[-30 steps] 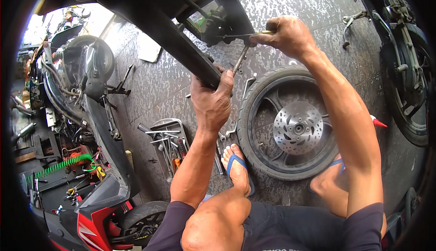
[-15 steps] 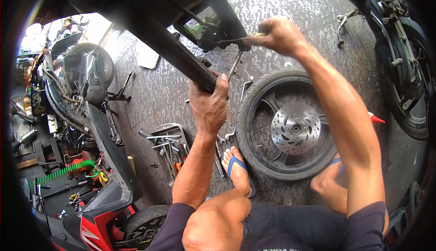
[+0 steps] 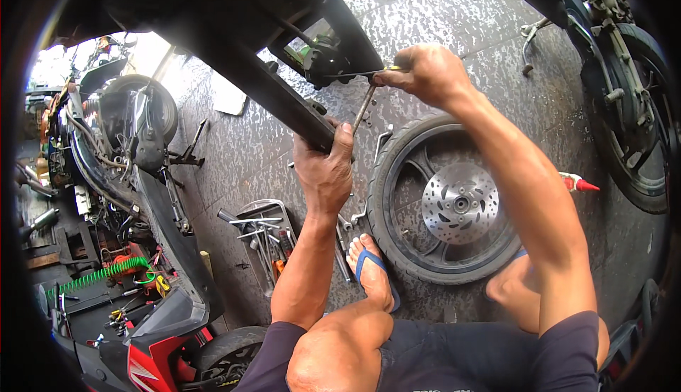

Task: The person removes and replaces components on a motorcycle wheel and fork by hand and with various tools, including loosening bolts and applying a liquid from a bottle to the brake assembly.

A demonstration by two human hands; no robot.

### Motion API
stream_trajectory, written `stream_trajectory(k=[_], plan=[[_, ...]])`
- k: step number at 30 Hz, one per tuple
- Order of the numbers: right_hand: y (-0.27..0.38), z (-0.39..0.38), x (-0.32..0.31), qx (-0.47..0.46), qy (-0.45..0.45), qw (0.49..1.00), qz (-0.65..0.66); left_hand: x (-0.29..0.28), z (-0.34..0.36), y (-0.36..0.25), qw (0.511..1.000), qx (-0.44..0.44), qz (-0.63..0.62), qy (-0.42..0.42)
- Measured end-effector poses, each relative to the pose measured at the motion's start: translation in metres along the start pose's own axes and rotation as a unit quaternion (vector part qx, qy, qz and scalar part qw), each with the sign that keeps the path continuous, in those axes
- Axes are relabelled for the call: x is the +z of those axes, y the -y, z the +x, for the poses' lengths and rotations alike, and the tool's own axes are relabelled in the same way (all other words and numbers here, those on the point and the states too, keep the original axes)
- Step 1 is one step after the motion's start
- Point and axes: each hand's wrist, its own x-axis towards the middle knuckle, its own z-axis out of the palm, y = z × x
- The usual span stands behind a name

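My left hand (image 3: 323, 172) is closed around the lower end of a black fork leg (image 3: 291, 108) hanging from above. A metal rod (image 3: 364, 107) slants from beside my left thumb toward the other fork leg (image 3: 360, 37). My right hand (image 3: 431, 74) grips a thin-shafted screwdriver (image 3: 399, 69) by its handle, which shows some yellow. The shaft points left across the fork toward a dark brake caliper (image 3: 325, 59); whether its tip touches the caliper I cannot tell.
Below my hands a wheel with a brake disc (image 3: 461, 203) lies on the wet tiles. A tray of tools (image 3: 257, 206) and several wrenches lie near my left foot. Motorcycles stand left and right, a red fairing (image 3: 152, 356) at lower left. A red-tipped bottle (image 3: 583, 185) lies right.
My right hand and the screwdriver have shifted slightly left and down, and the shaft now reaches farther left across the caliper. My left hand keeps its hold on the fork leg.
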Motion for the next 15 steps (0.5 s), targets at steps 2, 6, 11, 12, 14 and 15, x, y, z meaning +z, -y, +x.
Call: stream_trajectory(k=[2, 6, 11, 12, 14, 15], plan=[[-0.017, 0.011, -0.004, -0.01, 0.023, 1.0, 0.017, 0.004, -0.002, -0.006, 0.998, -0.054, -0.015, 0.014], [-0.023, 0.022, -0.013, -0.022, 0.07, 0.997, 0.014, 0.005, -0.004, -0.007, 0.999, -0.042, -0.005, 0.01], [0.003, 0.0, 0.002, 0.006, 0.015, 0.999, -0.029, -0.007, -0.001, -0.003, 0.997, -0.044, -0.057, 0.029], [0.012, -0.01, 0.006, 0.022, 0.007, 0.999, -0.023, -0.014, -0.004, -0.001, 0.995, -0.048, -0.086, 0.029], [0.011, -0.03, 0.005, 0.005, -0.032, 0.999, -0.004, -0.026, -0.008, 0.008, 0.995, -0.01, -0.085, 0.054], [0.008, -0.04, 0.004, 0.004, -0.054, 0.999, 0.001, -0.028, -0.012, 0.015, 0.992, -0.014, -0.113, 0.055]])
